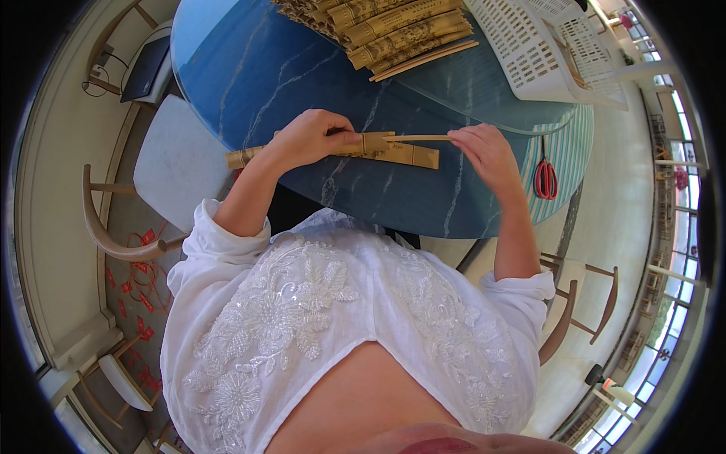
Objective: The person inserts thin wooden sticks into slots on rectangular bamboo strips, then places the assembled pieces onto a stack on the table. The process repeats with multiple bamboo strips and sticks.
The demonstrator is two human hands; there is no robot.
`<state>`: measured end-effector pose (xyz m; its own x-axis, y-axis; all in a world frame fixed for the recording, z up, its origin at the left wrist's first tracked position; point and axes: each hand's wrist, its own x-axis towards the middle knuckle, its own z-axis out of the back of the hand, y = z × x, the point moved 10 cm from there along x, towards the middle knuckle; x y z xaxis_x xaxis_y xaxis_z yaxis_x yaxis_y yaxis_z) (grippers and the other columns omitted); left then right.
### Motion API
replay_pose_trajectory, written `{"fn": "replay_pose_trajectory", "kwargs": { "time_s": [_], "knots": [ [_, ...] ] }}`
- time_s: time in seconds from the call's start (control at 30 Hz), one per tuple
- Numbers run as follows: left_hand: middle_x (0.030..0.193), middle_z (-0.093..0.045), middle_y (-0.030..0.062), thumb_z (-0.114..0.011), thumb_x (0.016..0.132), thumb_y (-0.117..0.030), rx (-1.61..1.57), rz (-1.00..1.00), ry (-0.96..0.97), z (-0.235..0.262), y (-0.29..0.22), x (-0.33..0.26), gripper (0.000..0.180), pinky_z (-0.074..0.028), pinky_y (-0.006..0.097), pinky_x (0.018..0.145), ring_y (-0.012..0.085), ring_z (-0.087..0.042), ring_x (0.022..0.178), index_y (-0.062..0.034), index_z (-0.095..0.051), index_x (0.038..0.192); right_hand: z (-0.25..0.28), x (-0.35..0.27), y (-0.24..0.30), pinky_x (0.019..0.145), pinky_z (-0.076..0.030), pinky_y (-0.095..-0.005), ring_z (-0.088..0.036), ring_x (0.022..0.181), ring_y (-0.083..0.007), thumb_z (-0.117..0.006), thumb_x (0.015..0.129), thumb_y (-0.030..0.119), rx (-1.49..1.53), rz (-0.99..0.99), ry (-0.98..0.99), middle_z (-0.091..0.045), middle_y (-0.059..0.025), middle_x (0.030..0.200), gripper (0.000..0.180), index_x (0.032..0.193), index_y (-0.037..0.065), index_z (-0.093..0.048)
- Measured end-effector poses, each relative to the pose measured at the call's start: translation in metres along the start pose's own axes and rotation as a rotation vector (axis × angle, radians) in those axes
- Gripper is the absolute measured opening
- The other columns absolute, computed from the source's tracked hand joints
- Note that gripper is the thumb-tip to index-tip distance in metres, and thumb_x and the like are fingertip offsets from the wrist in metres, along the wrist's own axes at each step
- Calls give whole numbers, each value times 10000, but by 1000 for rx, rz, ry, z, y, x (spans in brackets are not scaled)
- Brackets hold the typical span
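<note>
My left hand (314,138) is closed, thumb and fingers pinching a long, flat, golden-brown paper sleeve (412,154) with dark print near the front of the blue table. The sleeve's other end (240,159) sticks out beyond my left wrist. A thin, pale wooden chopstick (423,138) runs sideways with its left end at the sleeve; whether it is one stick or a pair I cannot tell. Pinched between the fingertips of my right hand (486,153) is the chopstick's right end. Part of the sleeve is hidden beneath my left hand.
Toward the far side lies a pile of similar printed sleeves (404,30), with bare sticks (423,60) along its near edge. A white perforated plastic basket (522,57) stands at the far right. Red-handled scissors (545,178) rest on a striped mat (571,166). Chairs (178,163) surround the table.
</note>
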<state>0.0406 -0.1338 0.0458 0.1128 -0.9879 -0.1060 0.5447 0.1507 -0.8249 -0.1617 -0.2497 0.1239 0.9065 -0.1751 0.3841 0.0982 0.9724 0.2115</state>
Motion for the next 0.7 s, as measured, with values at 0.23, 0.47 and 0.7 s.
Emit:
{"fn": "replay_pose_trajectory", "kwargs": {
  "time_s": [0.23,0.47,0.7],
  "knots": [
    [784,-704,114,-688,919,-255,-41,-12,-20,3,-4,-4,238,-470,337,609,211,-612,645,-36,-753,982,-30,20,36,781,-518,-372,-638,867,-262,-717,844,125,89,26,-4,-698,-78,965,219,1060,88,-710],
    [775,-706,99,-682,928,-253,-60,-7,-19,9,-2,-7,244,-472,314,609,180,-624,648,-28,-751,992,9,-19,-15,717,-520,-290,-664,824,-180,-747,835,81,206,-406,-93,-708,-49,919,241,1074,68,-727],
    [756,-706,79,-676,942,-263,-196,41,70,-4,2,-3,259,-488,288,612,137,-654,650,-18,-745,989,-10,-62,-55,731,-501,-211,-651,821,-94,-693,899,1,808,-663,-206,-713,-40,887,143,1038,-7,-728]
  ]
}}
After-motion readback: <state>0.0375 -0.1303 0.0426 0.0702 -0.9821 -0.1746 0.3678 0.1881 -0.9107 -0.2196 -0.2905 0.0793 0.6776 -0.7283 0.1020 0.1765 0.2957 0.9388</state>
